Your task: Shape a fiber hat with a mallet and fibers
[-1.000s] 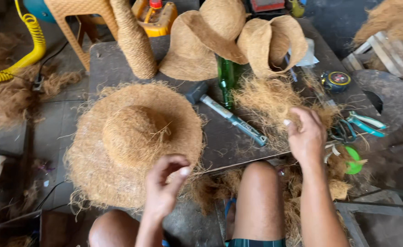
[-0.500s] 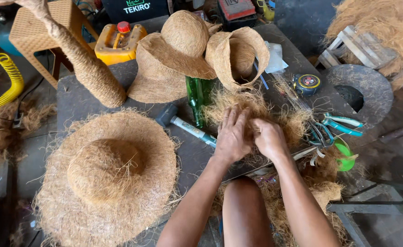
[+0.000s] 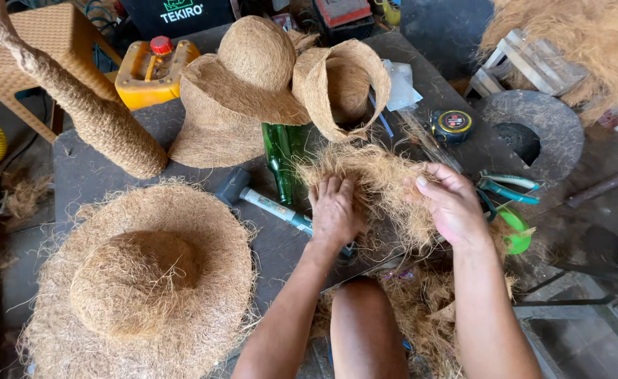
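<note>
Because both the left hand [image 3: 335,210] and right hand [image 3: 451,203] have fingers pinching the loose fibre clump [image 3: 376,179] on the tabletop [image 3: 182,126], uneven pulling could tear it or sweep strands against the green bottle [image 3: 281,158] nearby.

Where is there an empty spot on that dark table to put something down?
Bare table shows between the fibre-wrapped cone and the stacked hats, and in front of the hammer beside the big shaggy hat. Around both hands, left hand and right hand, loose fibre, scissors and bottle crowd it.
</note>
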